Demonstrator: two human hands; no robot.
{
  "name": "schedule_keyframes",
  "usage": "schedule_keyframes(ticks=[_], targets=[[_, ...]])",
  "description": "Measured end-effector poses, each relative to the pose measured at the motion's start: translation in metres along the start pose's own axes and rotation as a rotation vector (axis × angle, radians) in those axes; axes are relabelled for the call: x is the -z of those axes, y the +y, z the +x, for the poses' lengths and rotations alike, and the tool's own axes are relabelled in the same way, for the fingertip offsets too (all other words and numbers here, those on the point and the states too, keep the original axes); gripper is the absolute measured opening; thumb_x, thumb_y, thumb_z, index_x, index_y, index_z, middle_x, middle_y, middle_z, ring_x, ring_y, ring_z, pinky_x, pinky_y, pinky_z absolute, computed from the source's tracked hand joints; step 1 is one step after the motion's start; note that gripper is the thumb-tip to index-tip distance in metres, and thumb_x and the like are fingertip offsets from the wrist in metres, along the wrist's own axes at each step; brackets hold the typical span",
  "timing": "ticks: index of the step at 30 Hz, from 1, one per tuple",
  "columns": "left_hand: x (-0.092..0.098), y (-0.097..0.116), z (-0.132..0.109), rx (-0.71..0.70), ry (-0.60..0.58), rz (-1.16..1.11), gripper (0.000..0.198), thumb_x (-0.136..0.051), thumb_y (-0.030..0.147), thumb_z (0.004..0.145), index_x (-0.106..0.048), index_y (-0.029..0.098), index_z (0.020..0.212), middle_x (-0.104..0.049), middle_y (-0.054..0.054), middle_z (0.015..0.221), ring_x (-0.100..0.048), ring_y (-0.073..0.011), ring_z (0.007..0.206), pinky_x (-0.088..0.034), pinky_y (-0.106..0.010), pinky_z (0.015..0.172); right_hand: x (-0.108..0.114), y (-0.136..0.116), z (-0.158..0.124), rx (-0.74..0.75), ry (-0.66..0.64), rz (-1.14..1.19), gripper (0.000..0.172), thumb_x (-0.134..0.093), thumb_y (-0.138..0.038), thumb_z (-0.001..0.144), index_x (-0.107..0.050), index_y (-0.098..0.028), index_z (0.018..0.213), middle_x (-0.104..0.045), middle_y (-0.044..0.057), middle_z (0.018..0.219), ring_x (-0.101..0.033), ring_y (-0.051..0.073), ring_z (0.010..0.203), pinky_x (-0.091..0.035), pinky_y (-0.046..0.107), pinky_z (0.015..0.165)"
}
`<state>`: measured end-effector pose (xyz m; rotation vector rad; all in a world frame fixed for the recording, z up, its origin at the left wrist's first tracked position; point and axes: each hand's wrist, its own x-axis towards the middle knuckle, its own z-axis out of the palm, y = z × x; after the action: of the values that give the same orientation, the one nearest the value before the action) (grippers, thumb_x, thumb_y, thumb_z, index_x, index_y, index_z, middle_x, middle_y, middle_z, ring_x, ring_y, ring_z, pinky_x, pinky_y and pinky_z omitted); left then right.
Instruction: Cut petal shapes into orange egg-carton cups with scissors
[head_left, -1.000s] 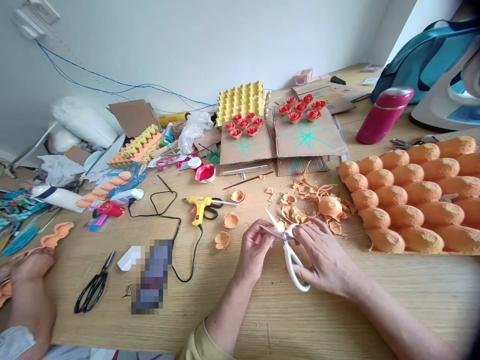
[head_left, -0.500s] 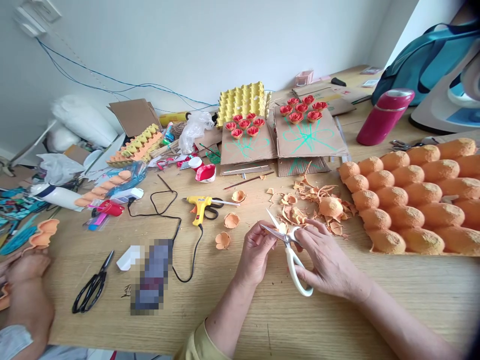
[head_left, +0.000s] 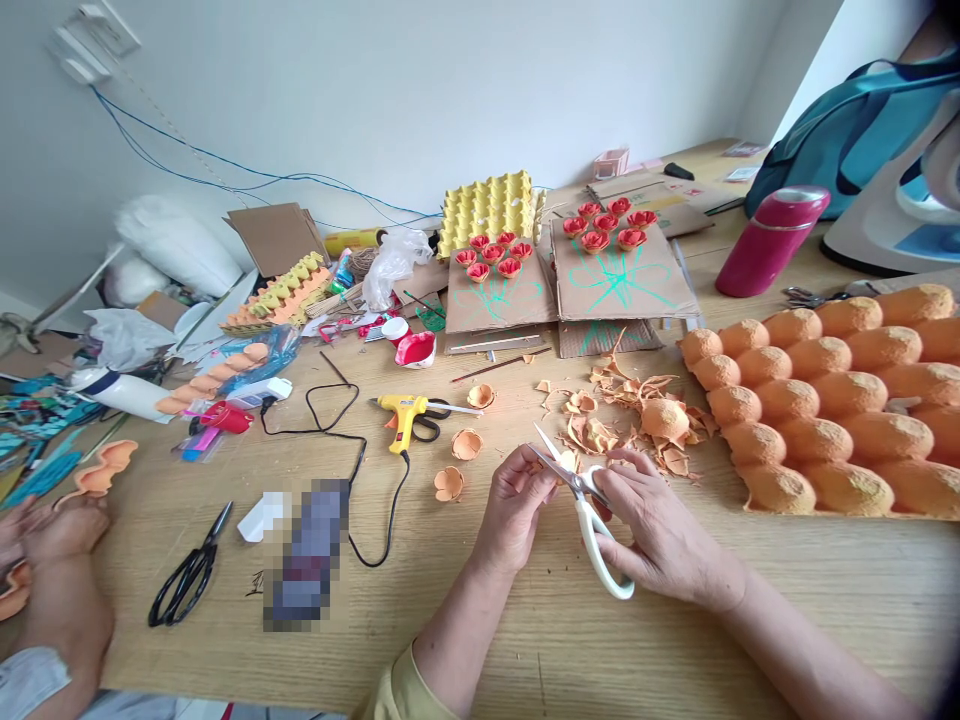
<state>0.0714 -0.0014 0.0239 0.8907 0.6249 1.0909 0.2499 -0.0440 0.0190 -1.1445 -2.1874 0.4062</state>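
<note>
My right hand grips a pair of scissors by the white handles, its blades slightly apart and pointing up to the left. My left hand is closed, fingertips pinching a small piece of orange egg carton at the blades; most of that piece is hidden by fingers and scissors. Beyond my hands lies a heap of orange carton scraps with a whole carton cup among them. Left of my hands, petal-cut carton cups stand in a loose row.
A large orange egg tray lies at right, a magenta bottle behind it. Cardboard sheets bear red carton flowers. A yellow glue gun, its cord, black scissors and a blurred object lie left; another person's hands are beyond.
The scissor blades have drawn a little closer together, and their lower handle has swung slightly down to the right. The whole view has shifted a little; my hands stay in nearly the same place.
</note>
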Motion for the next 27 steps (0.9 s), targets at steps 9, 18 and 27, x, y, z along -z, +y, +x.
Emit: schedule_keyframes(ticks=[9, 18, 27], targets=[[0.005, 0.014, 0.002, -0.138, -0.081, 0.336, 0.009, -0.067, 0.025, 0.090, -0.066, 0.018, 0.085, -0.061, 0.000, 0.080, -0.052, -0.0122, 0.077, -0.041, -0.025, 0.075, 0.010, 0.001, 0.003, -0.018, -0.044, -0.056, 0.024, -0.057, -0.040, 0.088, -0.041, -0.023, 0.086, -0.052, 0.001, 0.082, -0.054, 0.022, 0.077, -0.032, 0.052, 0.100], [0.006, 0.016, 0.003, -0.145, -0.059, 0.421, 0.014, -0.067, 0.029, 0.089, -0.065, 0.018, 0.082, -0.060, 0.000, 0.080, -0.052, -0.0130, 0.076, -0.041, -0.025, 0.072, 0.013, 0.003, 0.005, -0.012, -0.060, -0.060, 0.025, -0.056, -0.041, 0.088, -0.038, -0.024, 0.084, -0.050, -0.001, 0.079, -0.052, 0.020, 0.073, -0.034, 0.052, 0.098], [0.011, 0.029, 0.011, -0.102, -0.120, 0.461, 0.016, -0.069, 0.032, 0.086, -0.066, 0.018, 0.081, -0.059, -0.001, 0.079, -0.053, -0.0146, 0.077, -0.043, -0.026, 0.074, 0.021, 0.004, 0.007, 0.011, -0.094, -0.012, 0.024, -0.054, -0.038, 0.091, -0.038, -0.023, 0.081, -0.050, -0.001, 0.076, -0.048, 0.018, 0.070, -0.038, 0.047, 0.092]])
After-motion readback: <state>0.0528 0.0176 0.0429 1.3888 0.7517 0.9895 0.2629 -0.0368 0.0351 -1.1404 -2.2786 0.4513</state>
